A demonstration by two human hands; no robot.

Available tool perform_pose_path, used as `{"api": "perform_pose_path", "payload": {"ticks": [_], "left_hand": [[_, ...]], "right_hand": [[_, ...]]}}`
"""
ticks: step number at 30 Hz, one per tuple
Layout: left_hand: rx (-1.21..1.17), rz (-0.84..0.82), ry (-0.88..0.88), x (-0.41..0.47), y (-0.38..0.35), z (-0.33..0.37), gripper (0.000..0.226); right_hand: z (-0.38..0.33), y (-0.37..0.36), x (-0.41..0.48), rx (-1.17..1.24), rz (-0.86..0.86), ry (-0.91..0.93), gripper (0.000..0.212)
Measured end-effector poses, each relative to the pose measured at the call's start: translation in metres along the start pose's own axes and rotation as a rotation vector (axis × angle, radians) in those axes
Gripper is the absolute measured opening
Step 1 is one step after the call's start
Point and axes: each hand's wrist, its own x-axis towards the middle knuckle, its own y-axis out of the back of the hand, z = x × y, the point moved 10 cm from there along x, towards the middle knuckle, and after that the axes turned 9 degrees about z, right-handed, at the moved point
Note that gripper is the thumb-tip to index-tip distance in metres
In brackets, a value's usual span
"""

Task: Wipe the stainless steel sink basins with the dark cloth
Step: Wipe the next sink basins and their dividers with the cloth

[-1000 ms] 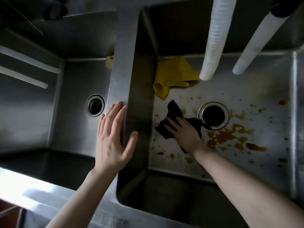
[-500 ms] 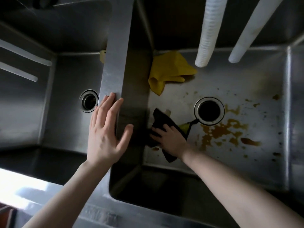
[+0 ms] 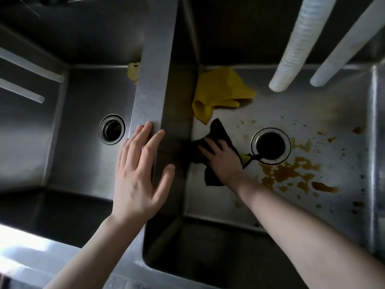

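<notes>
Mid-wipe on the right basin floor, beside the divider.

The right hand (image 3: 224, 161) presses the dark cloth (image 3: 218, 132) flat, fingers spread, left of the right drain (image 3: 270, 146); the left hand (image 3: 138, 174) rests open on the divider (image 3: 155, 80). Brown stains (image 3: 289, 174) right of that drain likely need wiping next. Two basins, two drains, two white hoses, one yellow glove (image 3: 218, 90).
</notes>
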Motion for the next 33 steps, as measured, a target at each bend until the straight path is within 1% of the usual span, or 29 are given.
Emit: {"api": "perform_pose_path", "payload": {"ticks": [2, 4, 5, 8, 9, 11, 14, 17, 18, 21, 23, 27, 33], "left_hand": [[-0.003, -0.002, -0.005, 0.001, 0.0, 0.0, 0.057], [-0.002, -0.006, -0.004, 0.001, 0.0, 0.001, 0.058], [-0.006, -0.008, 0.001, 0.001, 0.0, 0.0, 0.058], [-0.019, -0.001, 0.007, 0.001, 0.001, 0.0, 0.06], [-0.024, 0.002, 0.008, 0.001, 0.002, 0.0, 0.06], [-0.036, 0.008, 0.012, 0.001, 0.003, 0.0, 0.062], [-0.032, 0.006, -0.006, 0.001, 0.003, 0.001, 0.064], [-0.024, -0.014, -0.033, 0.0, 0.001, 0.002, 0.068], [-0.024, -0.018, -0.038, 0.0, 0.0, 0.003, 0.069], [-0.021, -0.017, -0.046, 0.001, 0.0, 0.003, 0.07], [-0.029, -0.013, -0.043, 0.001, 0.001, 0.003, 0.07], [-0.03, -0.016, -0.047, 0.002, 0.001, 0.005, 0.069], [-0.031, -0.01, -0.042, 0.002, 0.001, 0.004, 0.07]], "right_hand": [[0.0, 0.011, 0.011, 0.091, 0.101, -0.096, 0.044], [-0.002, 0.027, 0.012, 0.279, 0.206, -0.216, 0.036], [-0.001, 0.028, 0.012, 0.436, 0.226, -0.302, 0.035], [0.003, 0.016, 0.006, 1.044, 0.146, -0.675, 0.037], [0.0, 0.018, 0.006, 1.198, 0.157, -0.755, 0.039], [-0.013, 0.037, 0.015, 1.358, 0.211, -0.773, 0.041], [-0.045, 0.078, 0.03, 1.361, 0.281, -0.639, 0.044], [-0.069, 0.108, 0.009, 1.234, 0.312, -0.485, 0.047], [-0.076, 0.116, -0.006, 1.208, 0.307, -0.429, 0.047], [-0.101, 0.128, -0.044, 1.252, 0.235, -0.302, 0.043], [-0.109, 0.135, -0.05, 1.241, 0.241, -0.239, 0.043], [-0.09, 0.142, -0.024, 1.184, 0.343, -0.22, 0.048], [-0.074, 0.151, 0.001, 1.164, 0.483, -0.208, 0.048]]}}
